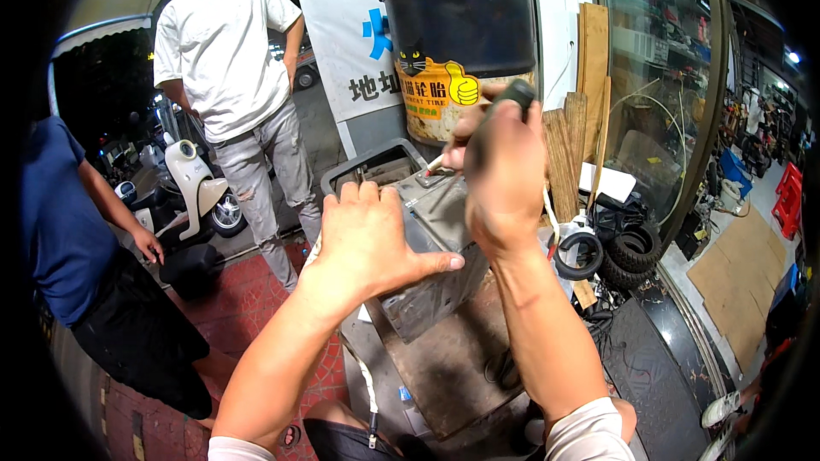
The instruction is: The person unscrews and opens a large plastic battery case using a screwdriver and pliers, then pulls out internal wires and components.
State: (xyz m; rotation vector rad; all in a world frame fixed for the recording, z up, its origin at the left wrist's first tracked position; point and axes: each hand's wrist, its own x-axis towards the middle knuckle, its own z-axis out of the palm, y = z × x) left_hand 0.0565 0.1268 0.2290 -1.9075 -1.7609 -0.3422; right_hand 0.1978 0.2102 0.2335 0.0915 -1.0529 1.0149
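Note:
A grey box-shaped battery (412,307) stands on a worn metal-topped stand in front of me. My left hand (363,235) lies palm down over its left side, fingers spread and thumb stretched across its near top edge. Above the battery's right part, my right hand (512,175) is closed round a dark-handled tool (518,96); its lower end is hidden and partly blurred. A white cable end with red (434,166) rests near the far top of the battery. Another white cable (366,376) hangs down on the left, ending in a metal lug.
The brown-topped stand (453,367) reaches toward my knees. Behind is a dark drum (461,30). Small tyres (632,252) and wooden boards (564,154) lie to the right. Two people stand at the left, one in a white shirt (226,60), near a scooter (192,179).

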